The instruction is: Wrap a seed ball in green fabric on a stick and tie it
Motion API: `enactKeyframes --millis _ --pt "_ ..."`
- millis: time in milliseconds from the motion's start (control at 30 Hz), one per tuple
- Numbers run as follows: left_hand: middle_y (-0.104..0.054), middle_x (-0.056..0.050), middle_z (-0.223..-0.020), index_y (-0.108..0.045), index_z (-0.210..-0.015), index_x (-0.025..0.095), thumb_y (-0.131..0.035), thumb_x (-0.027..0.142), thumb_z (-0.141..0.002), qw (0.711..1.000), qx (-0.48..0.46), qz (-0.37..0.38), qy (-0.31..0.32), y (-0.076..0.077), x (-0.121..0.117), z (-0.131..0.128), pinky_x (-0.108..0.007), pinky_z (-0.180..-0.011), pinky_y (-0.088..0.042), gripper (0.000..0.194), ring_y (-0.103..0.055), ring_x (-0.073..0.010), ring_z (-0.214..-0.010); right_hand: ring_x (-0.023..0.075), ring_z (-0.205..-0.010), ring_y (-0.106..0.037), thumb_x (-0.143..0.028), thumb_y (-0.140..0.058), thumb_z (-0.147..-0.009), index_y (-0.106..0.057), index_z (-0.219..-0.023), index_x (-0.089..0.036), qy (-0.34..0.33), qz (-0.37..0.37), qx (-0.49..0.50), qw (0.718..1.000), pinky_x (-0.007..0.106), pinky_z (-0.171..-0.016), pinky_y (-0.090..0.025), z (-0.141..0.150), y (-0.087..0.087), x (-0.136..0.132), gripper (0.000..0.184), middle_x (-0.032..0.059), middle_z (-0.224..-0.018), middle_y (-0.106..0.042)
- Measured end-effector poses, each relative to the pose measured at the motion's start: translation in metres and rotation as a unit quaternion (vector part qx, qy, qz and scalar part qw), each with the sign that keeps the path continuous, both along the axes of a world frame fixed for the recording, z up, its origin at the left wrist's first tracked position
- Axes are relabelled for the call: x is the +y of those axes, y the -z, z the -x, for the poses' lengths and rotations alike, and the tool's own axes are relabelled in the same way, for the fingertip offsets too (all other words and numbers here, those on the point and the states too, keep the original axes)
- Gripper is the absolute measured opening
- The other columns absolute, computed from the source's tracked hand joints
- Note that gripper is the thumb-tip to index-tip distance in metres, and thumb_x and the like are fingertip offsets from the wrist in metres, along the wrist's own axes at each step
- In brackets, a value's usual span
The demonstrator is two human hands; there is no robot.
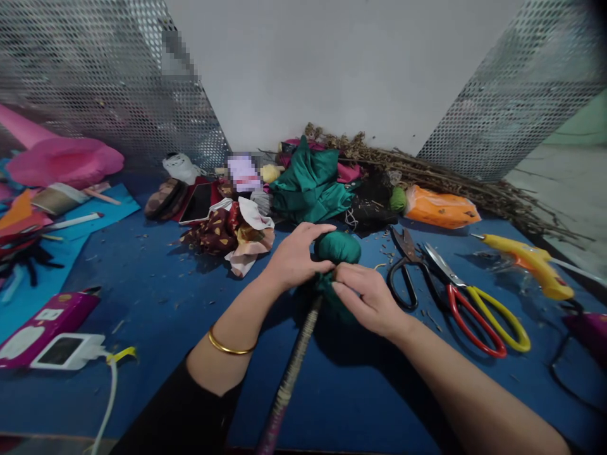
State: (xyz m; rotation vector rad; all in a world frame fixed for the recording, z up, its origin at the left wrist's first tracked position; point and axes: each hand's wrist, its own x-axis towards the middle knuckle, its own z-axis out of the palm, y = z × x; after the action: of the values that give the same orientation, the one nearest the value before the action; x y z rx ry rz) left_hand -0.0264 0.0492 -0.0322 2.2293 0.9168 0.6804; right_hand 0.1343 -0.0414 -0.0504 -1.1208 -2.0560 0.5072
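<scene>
A stick [294, 360] wrapped in pale cord runs from the bottom edge up to a rounded ball of green cloth [339, 248] at its top. My left hand [294, 256], with a gold bangle on its wrist, is curled round the left side of the green ball. My right hand [367, 297] pinches the gathered green cloth just below the ball, where it meets the stick. Both hands hover over the blue table [156, 297].
Black shears [405, 272] and red-and-yellow scissors [478, 309] lie right of my hands, a yellow glue gun [535, 262] farther right. Green satin [310, 183], fabric scraps [227, 230], dry twigs [450, 177] and an orange bag [439, 208] crowd the back. A phone and charger [57, 335] sit left.
</scene>
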Motion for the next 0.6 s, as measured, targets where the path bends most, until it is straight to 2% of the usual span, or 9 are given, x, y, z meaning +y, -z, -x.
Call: enactKeyframes --millis 133,233,367,600 --pt "-0.035 -0.007 -0.147 -0.043 -0.134 0.025 -0.064 0.017 -0.070 0.995 -0.026 -0.011 0.099 0.002 0.006 0.000 -0.042 -0.113 -0.023 0.068 -0.030 -0.0236 -0.136 0.0127 -0.062 -0.041 -0.026 -0.041 -0.090 -0.046 -0.066 -0.019 -0.028 -0.060 -0.143 0.987 0.028 -0.062 -0.029 0.002 -0.001 -0.002 0.026 -0.0003 -0.066 -0.048" --pt "-0.038 -0.005 -0.145 -0.036 -0.138 0.025 -0.059 0.014 -0.073 0.988 -0.037 0.012 0.152 0.004 0.008 -0.001 -0.040 -0.114 -0.023 0.070 -0.031 -0.0203 -0.136 0.0128 -0.062 -0.043 -0.026 -0.038 -0.091 -0.049 -0.067 -0.019 -0.019 -0.063 -0.165 0.984 0.028 -0.061 -0.030 0.004 -0.002 -0.003 0.028 0.0008 -0.067 -0.052" --pt "-0.045 -0.005 -0.139 -0.042 -0.134 0.026 -0.058 0.013 -0.072 0.992 -0.026 0.001 0.120 0.004 0.002 -0.005 -0.041 -0.112 -0.027 0.065 -0.037 -0.0211 -0.131 0.0152 -0.066 -0.048 -0.027 -0.036 -0.093 -0.052 -0.072 -0.018 -0.005 -0.084 -0.204 0.975 0.030 -0.063 -0.032 0.011 -0.001 -0.005 0.028 0.0037 -0.072 -0.058" --pt "-0.038 -0.005 -0.143 -0.041 -0.136 0.028 -0.056 0.012 -0.073 0.999 0.005 0.003 0.049 0.004 -0.011 -0.012 -0.042 -0.110 -0.031 0.066 -0.038 -0.0239 -0.130 0.0158 -0.067 -0.049 -0.024 -0.040 -0.090 -0.053 -0.073 -0.018 -0.039 -0.099 -0.221 0.969 0.031 -0.067 -0.032 0.018 0.000 -0.007 0.023 0.0040 -0.073 -0.061"
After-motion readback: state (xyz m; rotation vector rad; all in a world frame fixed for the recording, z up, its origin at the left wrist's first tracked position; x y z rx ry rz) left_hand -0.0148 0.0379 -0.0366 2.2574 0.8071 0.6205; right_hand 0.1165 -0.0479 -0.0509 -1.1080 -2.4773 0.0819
